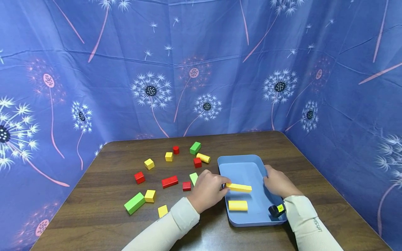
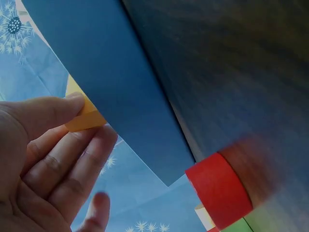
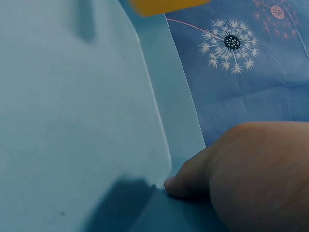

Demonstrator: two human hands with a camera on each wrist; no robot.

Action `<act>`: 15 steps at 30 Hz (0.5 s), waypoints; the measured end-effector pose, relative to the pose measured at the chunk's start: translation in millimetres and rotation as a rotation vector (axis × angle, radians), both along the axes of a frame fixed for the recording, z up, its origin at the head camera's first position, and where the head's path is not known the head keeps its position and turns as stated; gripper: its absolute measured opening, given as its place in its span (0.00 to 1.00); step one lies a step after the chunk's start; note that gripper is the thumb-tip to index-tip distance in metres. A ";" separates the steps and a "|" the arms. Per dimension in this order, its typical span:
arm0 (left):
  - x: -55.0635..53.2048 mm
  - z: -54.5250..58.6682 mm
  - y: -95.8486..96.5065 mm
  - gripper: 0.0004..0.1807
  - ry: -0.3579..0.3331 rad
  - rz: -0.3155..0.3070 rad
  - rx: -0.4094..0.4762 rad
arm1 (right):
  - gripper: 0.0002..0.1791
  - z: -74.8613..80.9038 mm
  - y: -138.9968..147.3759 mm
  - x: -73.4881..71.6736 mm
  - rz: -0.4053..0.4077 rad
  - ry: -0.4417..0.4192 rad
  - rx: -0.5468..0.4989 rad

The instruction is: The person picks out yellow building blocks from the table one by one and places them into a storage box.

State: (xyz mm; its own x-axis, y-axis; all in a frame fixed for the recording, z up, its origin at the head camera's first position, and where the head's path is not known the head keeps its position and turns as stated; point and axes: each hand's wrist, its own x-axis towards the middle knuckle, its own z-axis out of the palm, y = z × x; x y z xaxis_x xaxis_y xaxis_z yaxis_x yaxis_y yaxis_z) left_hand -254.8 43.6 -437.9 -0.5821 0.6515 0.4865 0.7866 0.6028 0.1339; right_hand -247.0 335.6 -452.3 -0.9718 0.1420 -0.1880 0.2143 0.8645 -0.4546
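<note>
My left hand (image 1: 208,190) pinches one end of a long yellow block (image 1: 239,188) between thumb and fingers. The block reaches over the left rim of a blue tray (image 1: 242,158). In the left wrist view the tray wall hides part of this yellow block (image 2: 82,116). My right hand (image 1: 279,182) grips the tray's right rim, its thumb (image 3: 186,181) pressed on the inside of the wall in the right wrist view. A yellow cylinder (image 1: 237,205) lies in the tray, below the held block in the head view.
Left of the tray, several blocks lie scattered on the wooden table (image 1: 103,188): a red bar (image 1: 170,181), a green block (image 1: 134,203), a yellow cube (image 1: 150,196), a red cylinder (image 1: 176,150). A yellow cylinder (image 1: 203,158) lies near the tray's far left corner. Blue cloth (image 1: 201,45) hangs behind.
</note>
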 end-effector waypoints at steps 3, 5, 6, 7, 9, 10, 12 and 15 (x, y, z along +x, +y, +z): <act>0.9 -0.1 0.1 0.12 -0.013 0.003 -0.013 | 0.33 0.9 0.0 1.2 -0.002 -0.008 -0.006; 1.4 -0.3 0.2 0.13 -0.025 0.006 -0.019 | 0.33 1.7 -0.3 2.0 -0.001 -0.007 -0.004; 1.3 -0.5 0.2 0.12 -0.027 0.006 -0.022 | 0.33 1.8 -0.5 2.3 0.003 -0.004 -0.001; 1.2 -0.9 0.2 0.12 -0.028 0.006 -0.025 | 0.33 2.0 -0.7 2.5 0.004 0.000 0.000; 1.2 -1.5 0.2 0.12 -0.029 0.006 -0.028 | 0.32 2.2 -1.0 2.8 0.009 0.009 0.004; 1.1 -1.6 0.1 0.12 -0.028 0.005 -0.030 | 0.32 2.2 -1.2 2.8 0.014 0.014 0.006; 1.1 -2.0 -0.1 0.12 -0.030 0.004 -0.032 | 0.32 2.4 -1.4 2.7 0.017 0.019 0.006; 1.6 -2.4 -0.6 0.12 -0.032 0.006 -0.037 | 0.32 2.5 -1.4 2.3 0.017 0.020 0.006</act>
State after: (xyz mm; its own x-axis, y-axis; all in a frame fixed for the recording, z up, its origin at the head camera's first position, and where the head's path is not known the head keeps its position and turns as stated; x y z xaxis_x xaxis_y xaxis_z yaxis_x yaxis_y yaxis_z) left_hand -253.2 43.0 -440.3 -0.6007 0.6654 0.4432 0.7788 0.6124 0.1361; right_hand -244.7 334.2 -449.9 -0.9777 0.1264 -0.1678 0.1904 0.8709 -0.4531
